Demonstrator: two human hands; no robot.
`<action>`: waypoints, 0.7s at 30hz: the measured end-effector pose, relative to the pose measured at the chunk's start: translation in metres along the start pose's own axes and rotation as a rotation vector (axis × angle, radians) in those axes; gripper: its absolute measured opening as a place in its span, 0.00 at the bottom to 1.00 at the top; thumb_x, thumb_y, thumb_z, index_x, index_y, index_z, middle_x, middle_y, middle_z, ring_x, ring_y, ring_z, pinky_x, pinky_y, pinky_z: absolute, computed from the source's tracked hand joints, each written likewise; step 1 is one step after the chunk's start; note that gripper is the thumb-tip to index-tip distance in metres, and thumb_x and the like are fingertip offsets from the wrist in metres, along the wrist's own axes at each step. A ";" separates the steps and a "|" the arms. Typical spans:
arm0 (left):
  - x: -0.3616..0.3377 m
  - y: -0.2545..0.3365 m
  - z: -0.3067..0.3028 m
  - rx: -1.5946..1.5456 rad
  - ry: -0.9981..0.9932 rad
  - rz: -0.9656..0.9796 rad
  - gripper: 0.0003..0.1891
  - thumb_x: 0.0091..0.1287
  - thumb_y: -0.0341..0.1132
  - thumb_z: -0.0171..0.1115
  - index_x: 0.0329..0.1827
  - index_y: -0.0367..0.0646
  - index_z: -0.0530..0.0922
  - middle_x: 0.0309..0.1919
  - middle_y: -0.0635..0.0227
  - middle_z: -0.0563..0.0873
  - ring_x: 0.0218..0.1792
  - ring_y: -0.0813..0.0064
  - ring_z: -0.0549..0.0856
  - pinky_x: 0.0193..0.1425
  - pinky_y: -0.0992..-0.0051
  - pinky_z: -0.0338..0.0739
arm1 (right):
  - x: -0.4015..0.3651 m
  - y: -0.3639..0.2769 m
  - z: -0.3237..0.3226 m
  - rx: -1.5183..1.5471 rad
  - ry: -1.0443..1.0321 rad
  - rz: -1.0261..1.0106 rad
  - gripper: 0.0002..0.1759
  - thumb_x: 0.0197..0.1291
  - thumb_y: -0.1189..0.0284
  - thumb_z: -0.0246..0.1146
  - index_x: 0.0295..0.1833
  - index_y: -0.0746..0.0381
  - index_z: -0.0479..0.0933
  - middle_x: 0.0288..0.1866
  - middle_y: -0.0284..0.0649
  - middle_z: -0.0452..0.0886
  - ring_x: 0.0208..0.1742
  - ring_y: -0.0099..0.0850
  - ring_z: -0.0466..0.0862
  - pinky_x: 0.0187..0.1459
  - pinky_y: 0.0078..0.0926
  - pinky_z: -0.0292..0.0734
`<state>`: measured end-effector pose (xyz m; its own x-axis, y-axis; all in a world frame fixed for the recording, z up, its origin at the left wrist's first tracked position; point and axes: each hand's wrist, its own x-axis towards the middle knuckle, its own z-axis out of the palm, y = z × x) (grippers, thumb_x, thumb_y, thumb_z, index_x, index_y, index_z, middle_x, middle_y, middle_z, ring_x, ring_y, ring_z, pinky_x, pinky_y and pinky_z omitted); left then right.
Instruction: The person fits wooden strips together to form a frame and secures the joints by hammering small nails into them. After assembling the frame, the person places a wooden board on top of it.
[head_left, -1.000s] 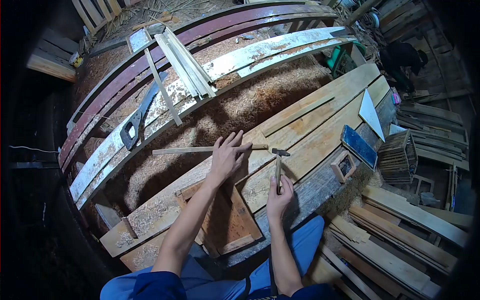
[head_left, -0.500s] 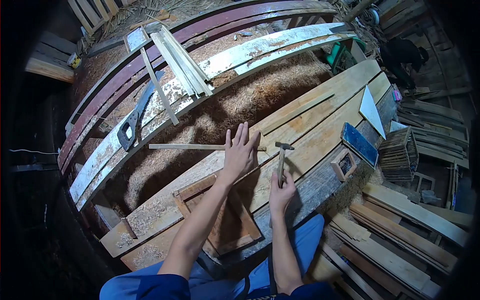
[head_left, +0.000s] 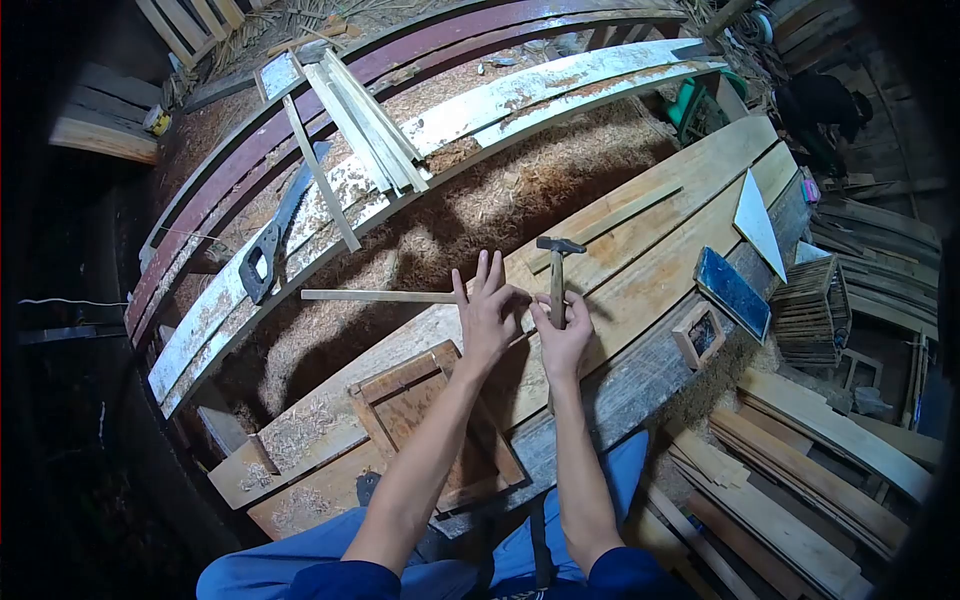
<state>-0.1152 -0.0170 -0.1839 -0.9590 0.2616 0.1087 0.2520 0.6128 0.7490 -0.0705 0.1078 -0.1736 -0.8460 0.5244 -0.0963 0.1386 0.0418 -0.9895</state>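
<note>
My right hand (head_left: 563, 340) is closed round the wooden handle of a hammer (head_left: 561, 246), whose dark metal head points up and away from me. Close beside it, my left hand (head_left: 488, 325) has thumb and forefinger drawn together while its other fingers stretch out. Anything in that pinch is too small to make out. A thin wooden strip (head_left: 380, 296) runs out leftward from under the left hand, past the edge of the planks (head_left: 650, 255). Below my left forearm lies a wooden frame (head_left: 370, 415) with a brown panel.
A handsaw (head_left: 262, 262) and several pale strips (head_left: 365, 125) rest on the curved white board (head_left: 480, 112). To the right are a blue rectangular piece (head_left: 733, 293), a white triangular piece (head_left: 760, 225) and a small wooden box (head_left: 698, 335). Another person (head_left: 820, 108) bends down at upper right.
My right hand has risen with the hammer, closer to my left hand. The left hand has gone from lying flat over the strip to a pinch. The view has shifted slightly.
</note>
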 end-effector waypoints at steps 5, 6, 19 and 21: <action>-0.002 0.002 0.004 0.078 -0.038 -0.024 0.11 0.62 0.33 0.71 0.47 0.51 0.87 0.87 0.57 0.62 0.88 0.57 0.57 0.88 0.41 0.29 | -0.002 -0.006 0.000 0.033 -0.022 0.118 0.19 0.65 0.84 0.72 0.59 0.67 0.76 0.48 0.40 0.90 0.41 0.21 0.86 0.41 0.21 0.82; -0.001 0.002 0.004 0.082 -0.036 -0.025 0.11 0.62 0.33 0.71 0.47 0.51 0.87 0.87 0.57 0.62 0.88 0.57 0.57 0.88 0.41 0.29 | -0.001 -0.004 0.001 0.036 -0.025 0.118 0.19 0.65 0.84 0.72 0.59 0.67 0.76 0.48 0.40 0.90 0.41 0.21 0.86 0.41 0.21 0.82; -0.002 0.004 0.007 0.044 0.035 0.008 0.09 0.59 0.35 0.75 0.42 0.56 0.91 0.86 0.52 0.61 0.87 0.55 0.58 0.88 0.43 0.33 | -0.022 -0.020 -0.016 -0.159 -0.010 0.006 0.13 0.76 0.72 0.67 0.58 0.70 0.81 0.42 0.40 0.89 0.40 0.24 0.86 0.42 0.25 0.80; -0.004 0.004 0.008 0.037 0.037 0.010 0.09 0.58 0.34 0.76 0.41 0.55 0.91 0.86 0.52 0.62 0.87 0.55 0.58 0.88 0.43 0.34 | -0.042 -0.031 -0.025 -0.199 -0.001 0.016 0.16 0.78 0.69 0.64 0.61 0.70 0.81 0.41 0.41 0.89 0.43 0.25 0.87 0.45 0.26 0.81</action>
<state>-0.1097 -0.0098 -0.1865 -0.9605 0.2400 0.1407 0.2653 0.6380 0.7229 -0.0262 0.1053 -0.1364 -0.8434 0.5254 -0.1122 0.2512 0.2012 -0.9468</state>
